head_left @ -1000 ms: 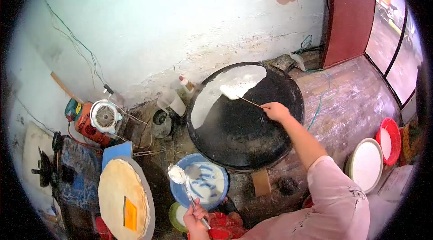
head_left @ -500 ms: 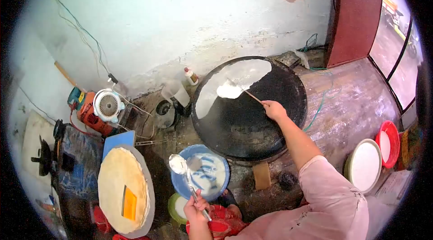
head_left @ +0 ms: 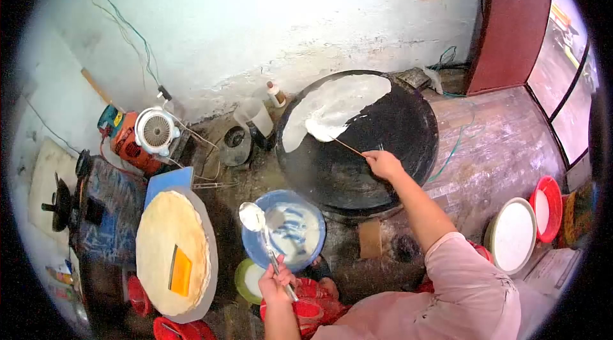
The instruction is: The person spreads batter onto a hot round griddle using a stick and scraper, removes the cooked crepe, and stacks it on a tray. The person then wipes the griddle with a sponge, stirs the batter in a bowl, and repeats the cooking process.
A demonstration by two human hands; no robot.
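My right hand (head_left: 384, 165) grips the thin handle of a wooden batter spreader (head_left: 348, 146) over a large round black griddle (head_left: 383, 187). The spreader's head sits in a thick pool of white batter and cannot be made out. A thin layer of batter (head_left: 348, 94) covers the griddle's far left part. My left hand (head_left: 276, 284) is closed around the handle of a metal ladle (head_left: 252, 217), whose bowl carries white batter. That ladle hangs above the left rim of a blue basin (head_left: 257, 244) with white batter inside.
Left of the basin, a stack of thin round pancakes (head_left: 163, 225) bears an orange-yellow flat piece (head_left: 181, 273). Behind it stands a blower (head_left: 153, 130). A plastic jug (head_left: 254, 116) and a bottle (head_left: 276, 95) are by the wall. Bowls of white stuff (head_left: 513, 238) stand at right.
My right hand has drawn the spreader and the thick batter nearer to me, widening the coated patch slightly. My left hand keeps the ladle in nearly the same place. The view has shifted slightly.
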